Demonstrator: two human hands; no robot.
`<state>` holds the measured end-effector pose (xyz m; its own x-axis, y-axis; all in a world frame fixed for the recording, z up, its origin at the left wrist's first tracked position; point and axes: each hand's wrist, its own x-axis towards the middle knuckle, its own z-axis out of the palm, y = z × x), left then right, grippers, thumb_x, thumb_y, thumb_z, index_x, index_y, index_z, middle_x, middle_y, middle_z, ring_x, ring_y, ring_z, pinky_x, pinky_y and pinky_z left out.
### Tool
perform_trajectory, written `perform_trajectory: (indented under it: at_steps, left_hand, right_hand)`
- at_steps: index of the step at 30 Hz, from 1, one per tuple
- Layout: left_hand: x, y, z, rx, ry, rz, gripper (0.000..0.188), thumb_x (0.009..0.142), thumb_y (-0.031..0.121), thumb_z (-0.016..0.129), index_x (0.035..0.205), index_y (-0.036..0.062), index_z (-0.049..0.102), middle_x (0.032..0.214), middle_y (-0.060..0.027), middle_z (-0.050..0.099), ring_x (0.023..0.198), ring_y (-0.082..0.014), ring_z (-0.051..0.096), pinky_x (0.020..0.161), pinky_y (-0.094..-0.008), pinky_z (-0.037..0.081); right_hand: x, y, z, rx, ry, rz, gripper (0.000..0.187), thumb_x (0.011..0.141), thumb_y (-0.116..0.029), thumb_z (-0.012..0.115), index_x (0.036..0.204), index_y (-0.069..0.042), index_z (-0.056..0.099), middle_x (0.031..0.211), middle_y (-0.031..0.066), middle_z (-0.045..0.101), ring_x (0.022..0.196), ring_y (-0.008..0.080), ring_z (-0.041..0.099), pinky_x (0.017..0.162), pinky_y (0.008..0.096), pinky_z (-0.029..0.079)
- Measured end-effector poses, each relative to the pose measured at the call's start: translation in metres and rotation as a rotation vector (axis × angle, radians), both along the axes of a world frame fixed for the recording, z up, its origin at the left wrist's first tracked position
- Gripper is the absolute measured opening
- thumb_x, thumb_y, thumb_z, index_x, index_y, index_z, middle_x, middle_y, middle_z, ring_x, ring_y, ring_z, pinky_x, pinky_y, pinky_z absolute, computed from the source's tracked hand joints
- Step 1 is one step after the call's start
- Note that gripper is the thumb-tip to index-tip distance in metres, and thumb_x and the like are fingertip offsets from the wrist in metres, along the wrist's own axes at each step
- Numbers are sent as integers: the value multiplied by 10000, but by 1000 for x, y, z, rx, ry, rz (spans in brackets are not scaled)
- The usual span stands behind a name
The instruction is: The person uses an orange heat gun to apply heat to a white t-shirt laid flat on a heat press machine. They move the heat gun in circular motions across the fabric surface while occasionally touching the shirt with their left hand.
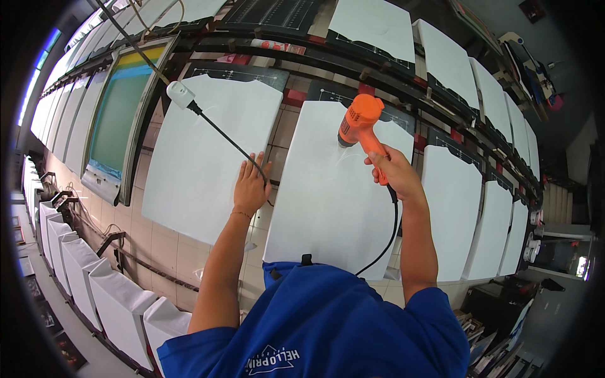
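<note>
My right hand point(399, 171) is wrapped round the handle of an orange heat gun point(363, 117). Its nozzle points down and to the left, close to the white cloth panel point(328, 201) in front of me. A black cord point(394, 220) runs from the handle towards my body. On the left, my left hand point(252, 188) lies with fingers stretched out near the right edge of another white panel point(195, 151). A black cable point(220, 133) crosses that panel to my left hand, from a white plug connector point(181, 94) hanging above the panel.
A framed printing screen point(118, 116) with green mesh stands at the left. Dark rails point(283, 58) cross behind the panels. More white panels point(449, 208) line up to the right, with others point(116, 293) at the lower left. Tiled floor point(173, 242) shows between them.
</note>
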<state>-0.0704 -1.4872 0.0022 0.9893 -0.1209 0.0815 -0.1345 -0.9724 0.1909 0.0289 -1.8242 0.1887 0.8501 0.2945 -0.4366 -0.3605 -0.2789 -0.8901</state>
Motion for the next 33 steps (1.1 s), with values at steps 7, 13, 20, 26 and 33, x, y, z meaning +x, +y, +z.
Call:
perform_trajectory:
  at_steps: [7, 13, 20, 26, 33]
  left_hand:
    - [0, 1, -3, 17, 7, -5, 535, 892, 212, 504, 1410, 77, 492, 1577, -151, 282, 1464, -351, 239, 1209, -470, 204]
    - [1, 0, 0, 31, 32, 0, 549, 895, 217, 516, 1423, 72, 475, 1581, -150, 273, 1469, -349, 228, 1211, -470, 199]
    - [-1, 0, 0, 32, 34, 5, 609, 906, 208, 499, 1477, 35, 372, 1580, -151, 277, 1469, -343, 232, 1216, -455, 190]
    - [0, 1, -3, 12, 38, 29, 678, 906, 185, 484, 1507, -30, 254, 1579, -164, 274, 1472, -326, 231, 1222, -444, 186]
    - [1, -1, -1, 12, 55, 36, 678, 906, 186, 492, 1505, -30, 258, 1577, -166, 279, 1475, -310, 232, 1222, -437, 186]
  right_hand:
    - [6, 3, -11, 22, -52, -73, 423, 945, -301, 616, 1187, 42, 567, 920, 61, 616, 635, 66, 526, 538, 224, 456]
    - [6, 0, -6, 11, -23, -168, 399, 940, -284, 622, 1177, 33, 565, 910, 50, 607, 635, 71, 525, 531, 218, 449]
    - [-32, 9, 7, 93, 142, -24, 438, 946, -269, 614, 1213, 71, 542, 933, 64, 615, 644, 75, 524, 546, 226, 452]
    - [-35, 26, -4, 90, 89, 85, 437, 977, -264, 590, 1263, 61, 528, 985, 81, 639, 637, 67, 531, 591, 245, 483]
    - [-39, 47, -1, 94, 132, 165, 409, 962, -249, 592, 1231, 55, 539, 967, 72, 627, 634, 78, 530, 595, 249, 482]
